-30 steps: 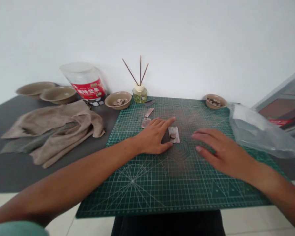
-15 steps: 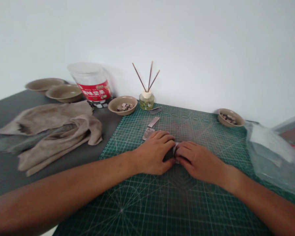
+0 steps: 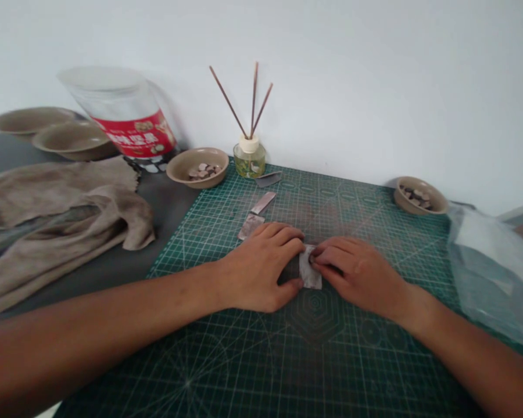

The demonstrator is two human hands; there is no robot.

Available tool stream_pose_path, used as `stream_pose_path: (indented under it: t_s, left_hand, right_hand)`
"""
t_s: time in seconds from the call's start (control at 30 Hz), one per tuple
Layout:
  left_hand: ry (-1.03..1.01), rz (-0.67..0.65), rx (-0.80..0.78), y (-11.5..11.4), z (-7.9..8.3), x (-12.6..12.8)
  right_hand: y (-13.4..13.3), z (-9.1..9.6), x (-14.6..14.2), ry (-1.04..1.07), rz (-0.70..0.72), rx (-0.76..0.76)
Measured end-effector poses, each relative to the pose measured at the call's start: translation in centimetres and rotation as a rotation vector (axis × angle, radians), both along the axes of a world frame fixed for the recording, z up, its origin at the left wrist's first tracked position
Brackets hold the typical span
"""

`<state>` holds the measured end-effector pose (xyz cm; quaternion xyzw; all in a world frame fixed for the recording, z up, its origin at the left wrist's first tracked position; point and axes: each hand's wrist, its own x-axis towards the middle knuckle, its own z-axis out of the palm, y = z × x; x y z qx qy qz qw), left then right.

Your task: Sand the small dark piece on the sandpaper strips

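A small pale-grey rectangular sheet, which looks like worn sandpaper, lies flat on the green cutting mat. My left hand holds it down along its left side, index finger at the top and thumb low down. On the sheet's right part my right hand is closed in a pinch around a small dark chip, mostly hidden by the fingertips. Beyond my left hand lie a grey square piece and a narrow strip of similar sheet.
A bowl of small chips stands left, another bowl back right. A reed diffuser is near the wall, beside a dark sheet piece. Brown cloths, a plastic tub and two bowls sit left; a clear bag right.
The view has shifted and come closer. My hands have parted slightly, so more of the sheet shows between them; both keep their hold.
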<state>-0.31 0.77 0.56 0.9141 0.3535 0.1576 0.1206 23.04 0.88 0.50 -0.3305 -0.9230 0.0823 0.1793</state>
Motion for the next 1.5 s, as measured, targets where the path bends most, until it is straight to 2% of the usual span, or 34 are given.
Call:
stream_pose_path:
  t_s: [0.13,0.3,0.5,0.6,0.7,0.83,0.9,1.0,1.07,1.17,1.23,1.37,1.43,1.5]
  left_hand:
    - [0.004,0.008,-0.014,0.0,0.0,-0.1]
    - [0.01,0.015,-0.009,0.0,-0.1,-0.1]
    - [-0.001,0.006,-0.008,0.0,0.0,-0.1]
    - [0.003,0.006,-0.006,0.0,0.0,-0.1]
    - [-0.015,0.015,-0.001,-0.1,-0.1,-0.1]
    - [-0.031,0.047,0.008,-0.2,-0.3,-0.1]
    - [-0.024,0.047,0.015,-0.1,-0.3,-0.1]
    - [-0.013,0.037,0.022,-0.1,-0.2,-0.1]
    - [-0.012,0.033,0.027,-0.1,-0.1,0.0]
    - [-0.024,0.033,0.036,-0.1,-0.1,0.0]
    - [-0.03,0.032,0.043,-0.1,-0.2,0.0]
    - [-0.037,0.035,0.06,-0.1,-0.3,0.0]
    - [-0.04,0.038,0.056,-0.1,-0.4,0.0]
    - [-0.041,0.033,0.048,-0.2,-0.3,0.0]
  right_hand:
    - [-0.7,-0.5,-0.2,0.063,0.064,-0.058]
    - [-0.5,-0.4,-0.5,0.045,-0.042,0.03]
    - [-1.2,-0.5,-0.7,0.11,0.048,-0.065]
    - [-0.9,-0.5,-0.8,0.086,-0.01,-0.028]
    - [-0.4,-0.1,-0.6,0.056,-0.034,-0.102]
    - [-0.8,-0.1,-0.5,0.136,0.068,-0.188]
    - [-0.9,-0.3,-0.7,0.172,0.072,-0.173]
    - [-0.8,-0.6,-0.7,0.144,-0.02,-0.115]
    - [-0.7,-0.6,-0.5,0.133,-0.048,-0.131]
    - [-0.9,-0.6,-0.5,0.143,0.029,-0.156]
    - [-0.8,-0.6,-0.7,0.124,0.06,-0.109]
    - [-0.1,-0.3,-0.3,0.06,-0.04,-0.021]
    - [0.0,-0.1,0.1,0.054,-0.025,-0.058]
    - [-0.3,0.0,0.2,0.076,0.047,-0.12]
